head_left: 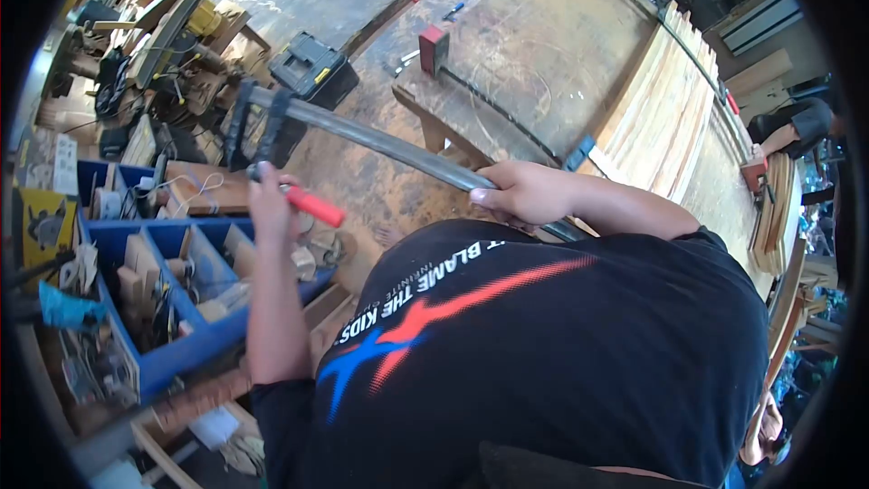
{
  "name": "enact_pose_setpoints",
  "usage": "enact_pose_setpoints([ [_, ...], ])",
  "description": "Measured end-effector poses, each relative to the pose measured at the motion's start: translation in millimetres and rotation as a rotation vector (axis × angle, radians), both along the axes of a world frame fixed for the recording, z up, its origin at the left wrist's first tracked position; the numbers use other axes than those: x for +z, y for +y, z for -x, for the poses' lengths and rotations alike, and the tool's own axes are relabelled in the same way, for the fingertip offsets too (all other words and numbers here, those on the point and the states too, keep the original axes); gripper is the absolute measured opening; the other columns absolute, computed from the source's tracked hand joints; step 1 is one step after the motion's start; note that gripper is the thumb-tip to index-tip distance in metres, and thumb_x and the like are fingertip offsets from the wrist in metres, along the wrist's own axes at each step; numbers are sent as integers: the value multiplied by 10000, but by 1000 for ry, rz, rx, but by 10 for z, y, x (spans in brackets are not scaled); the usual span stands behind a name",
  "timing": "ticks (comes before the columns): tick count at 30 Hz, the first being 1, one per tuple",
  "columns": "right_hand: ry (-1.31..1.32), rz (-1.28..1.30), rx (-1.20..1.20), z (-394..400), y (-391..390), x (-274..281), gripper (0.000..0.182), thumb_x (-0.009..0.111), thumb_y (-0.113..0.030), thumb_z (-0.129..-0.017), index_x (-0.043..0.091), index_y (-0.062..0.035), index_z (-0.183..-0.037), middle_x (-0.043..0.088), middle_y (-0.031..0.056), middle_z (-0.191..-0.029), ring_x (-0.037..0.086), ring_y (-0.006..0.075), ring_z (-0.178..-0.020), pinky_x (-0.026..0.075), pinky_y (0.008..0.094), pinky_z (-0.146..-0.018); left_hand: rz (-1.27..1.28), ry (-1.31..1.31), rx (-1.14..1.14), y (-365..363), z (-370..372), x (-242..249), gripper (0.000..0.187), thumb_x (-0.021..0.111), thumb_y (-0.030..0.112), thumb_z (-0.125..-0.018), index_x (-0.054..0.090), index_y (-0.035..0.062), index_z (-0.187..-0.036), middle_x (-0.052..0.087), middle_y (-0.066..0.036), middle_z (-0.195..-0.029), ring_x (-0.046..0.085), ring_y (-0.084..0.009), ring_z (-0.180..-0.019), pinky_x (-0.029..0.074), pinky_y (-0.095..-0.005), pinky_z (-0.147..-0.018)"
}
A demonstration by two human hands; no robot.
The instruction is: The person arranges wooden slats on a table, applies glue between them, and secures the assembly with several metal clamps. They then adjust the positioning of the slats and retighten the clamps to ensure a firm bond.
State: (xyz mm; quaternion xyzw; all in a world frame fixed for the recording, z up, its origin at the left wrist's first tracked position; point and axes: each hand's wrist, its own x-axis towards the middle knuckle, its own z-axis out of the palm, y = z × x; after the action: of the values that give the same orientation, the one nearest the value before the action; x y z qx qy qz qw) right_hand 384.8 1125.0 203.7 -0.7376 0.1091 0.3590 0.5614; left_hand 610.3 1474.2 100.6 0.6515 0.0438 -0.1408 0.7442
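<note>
A long steel bar clamp (389, 146) slants across in front of my chest, its dark jaws at the far left end. My right hand (529, 194) is closed around the bar near its middle. At the jaw end, my left hand (272, 206) has its fingers closed on the clamp's screw, next to the red handle (315, 206). The bar's near end passes behind my right hand, by my shirt.
A wooden workbench (543, 45) carries stacked boards (665, 109) and another clamp (502, 113). A toolbox (312, 72) sits on the floor. At left stands a blue compartment box (172, 240) with wood pieces. Another person's arm (780, 138) reaches in at right.
</note>
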Motion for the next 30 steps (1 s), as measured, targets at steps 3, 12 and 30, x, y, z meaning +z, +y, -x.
enact_pose_setpoints([
  [3, -139, 49, 103, -771, 187, 24, 397, 474, -387, -1106, 579, -18, -1004, 579, 50, -721, 601, 169, -664, 492, 382, -633, 150, -9, 50, 228, -851, -184, 256, 478, 356, -1116, 453, 115, -1035, 537, -37, -769, 553, -152, -632, 524, -346, -604],
  [12, 63, 60, -108, -3011, 802, 35, 373, 466, -389, -1104, 608, -44, -1091, 564, 16, -803, 550, 120, -628, 495, 301, -565, 67, 42, -113, 557, -3360, -495, 281, 509, 376, -1103, 455, 120, -999, 525, 5, -778, 553, -109, -679, 511, -331, -593],
  [30, 144, 169, -648, -5814, -1594, -1781, 340, 532, -307, -1064, 647, -3, -965, 586, 45, -661, 514, 130, -492, 463, 338, -469, -694, 46, -712, -1632, -6621, -1707, 630, 529, 446, -1079, 369, 122, -1595, 605, -96, -1332, 648, -221, -1118, 551, -324, -763],
])
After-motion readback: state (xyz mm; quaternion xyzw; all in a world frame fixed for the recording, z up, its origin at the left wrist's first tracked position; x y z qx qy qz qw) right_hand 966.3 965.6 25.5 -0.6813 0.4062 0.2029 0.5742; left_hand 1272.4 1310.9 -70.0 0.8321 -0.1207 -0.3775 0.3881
